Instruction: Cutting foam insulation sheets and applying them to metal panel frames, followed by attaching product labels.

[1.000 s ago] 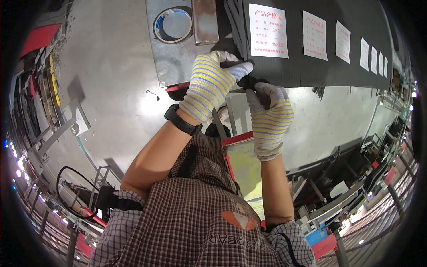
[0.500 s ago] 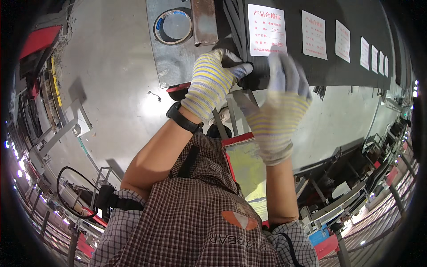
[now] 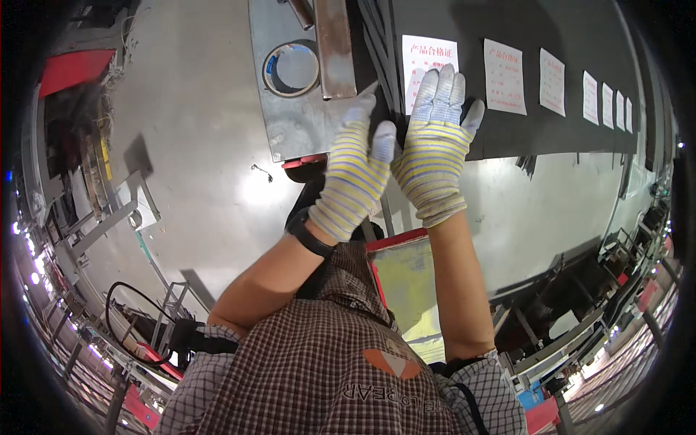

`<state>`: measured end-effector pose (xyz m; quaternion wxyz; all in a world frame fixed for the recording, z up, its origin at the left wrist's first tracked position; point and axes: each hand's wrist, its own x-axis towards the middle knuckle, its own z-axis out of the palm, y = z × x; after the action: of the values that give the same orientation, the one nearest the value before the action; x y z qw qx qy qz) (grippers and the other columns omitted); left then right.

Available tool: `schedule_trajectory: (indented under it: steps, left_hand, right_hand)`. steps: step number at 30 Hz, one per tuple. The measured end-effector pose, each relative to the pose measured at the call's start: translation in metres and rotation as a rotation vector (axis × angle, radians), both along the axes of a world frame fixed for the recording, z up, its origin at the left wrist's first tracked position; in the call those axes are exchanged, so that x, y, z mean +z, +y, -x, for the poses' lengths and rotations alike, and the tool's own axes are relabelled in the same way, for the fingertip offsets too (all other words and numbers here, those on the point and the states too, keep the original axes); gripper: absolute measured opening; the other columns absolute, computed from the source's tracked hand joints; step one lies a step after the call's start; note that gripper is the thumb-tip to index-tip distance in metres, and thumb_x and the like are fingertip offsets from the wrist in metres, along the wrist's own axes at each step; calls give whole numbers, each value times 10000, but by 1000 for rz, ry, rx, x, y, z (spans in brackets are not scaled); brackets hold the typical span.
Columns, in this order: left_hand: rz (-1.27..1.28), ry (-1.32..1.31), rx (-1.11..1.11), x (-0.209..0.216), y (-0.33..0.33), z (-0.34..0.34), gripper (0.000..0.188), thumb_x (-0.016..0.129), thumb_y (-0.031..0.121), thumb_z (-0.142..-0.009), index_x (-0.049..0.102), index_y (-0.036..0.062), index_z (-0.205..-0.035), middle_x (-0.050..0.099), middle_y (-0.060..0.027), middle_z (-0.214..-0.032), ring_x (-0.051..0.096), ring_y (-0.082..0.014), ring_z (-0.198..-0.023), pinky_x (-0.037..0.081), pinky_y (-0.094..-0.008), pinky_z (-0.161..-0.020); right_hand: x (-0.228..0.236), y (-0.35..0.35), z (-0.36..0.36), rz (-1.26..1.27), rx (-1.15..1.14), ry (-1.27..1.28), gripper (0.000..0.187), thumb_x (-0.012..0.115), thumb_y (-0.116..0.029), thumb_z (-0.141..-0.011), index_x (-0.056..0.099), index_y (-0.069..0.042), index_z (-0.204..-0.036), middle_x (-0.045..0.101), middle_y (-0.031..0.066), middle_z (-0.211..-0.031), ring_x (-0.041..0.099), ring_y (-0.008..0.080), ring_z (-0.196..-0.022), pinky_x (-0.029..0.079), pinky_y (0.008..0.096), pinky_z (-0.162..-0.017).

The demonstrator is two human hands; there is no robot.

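Note:
My right hand (image 3: pixel 435 148), in a striped yellow-and-white glove with grey fingertips, lies flat with its fingers stretched over the lower part of a white paper label (image 3: pixel 429 54) with red print. That label rests on a dark sheet-like surface (image 3: pixel 500 134). My left hand (image 3: pixel 353 170), gloved the same way, is beside the left edge of this surface, thumb and fingers apart, nothing visible in it. Close to its fingertips run narrow black strips (image 3: pixel 380 51); whether it touches them I cannot tell. More white labels (image 3: pixel 505 76) lie in a row to the right.
Left of the strips, a roll of tape (image 3: pixel 312 71) and a rusty rectangular metal bar (image 3: pixel 335 51) lie on a grey metal plate (image 3: pixel 290 130). A yellow-green panel with a red edge (image 3: pixel 406 279) stands near my body. Racks and frames line both sides.
My right hand has come left and down onto the nearest label. My left hand has let go of the dark edge it was pinching, and its fingers have straightened. The view has shifted slightly.

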<state>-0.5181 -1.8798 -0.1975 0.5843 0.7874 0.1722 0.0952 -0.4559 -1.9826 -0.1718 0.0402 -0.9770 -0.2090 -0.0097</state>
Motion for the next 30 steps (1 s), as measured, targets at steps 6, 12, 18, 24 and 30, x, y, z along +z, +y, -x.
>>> schedule_trajectory:
  steps: [6,12,18,24,30]
  left_hand:
    - [108,223,37,-1,-20,-21,318,541,109,-956,527,-71,-1218,601,-200,-1146,575,-286,-1082,446,-324,-933]
    - [-16,120,117,-26,-16,-49,288,473,27,-967,519,-44,-1242,604,-97,-1078,521,-145,-935,451,-248,-844]
    - [662,44,276,-7,-14,-64,332,420,44,-995,492,15,-1318,580,-45,-1048,506,-97,-902,458,-209,-827]
    - [584,14,369,0,-31,-87,372,444,67,-995,442,42,-1365,565,-45,-1051,516,-117,-846,470,-195,-751]
    - [604,64,243,4,-23,-87,457,438,77,-1002,332,39,-1445,535,-25,-1076,493,-102,-886,474,-215,-771]
  right_hand:
    - [-7,2,2,30,-9,-35,736,513,-308,-833,279,66,-1422,250,248,-1497,193,378,-1419,118,634,-1099]
    - [-1,6,3,121,-1,20,719,451,-339,-871,258,50,-1444,202,238,-1525,158,373,-1432,83,645,-1093]
    - [-5,2,3,60,-39,35,726,471,-335,-862,260,30,-1454,196,222,-1534,154,367,-1435,77,645,-1096]
    - [-1,2,1,32,-48,72,749,468,-379,-865,238,6,-1465,188,220,-1537,140,365,-1440,73,653,-1095]
    - [-1,2,4,-22,-46,93,755,476,-383,-868,234,12,-1464,155,243,-1544,98,371,-1452,58,654,-1100]
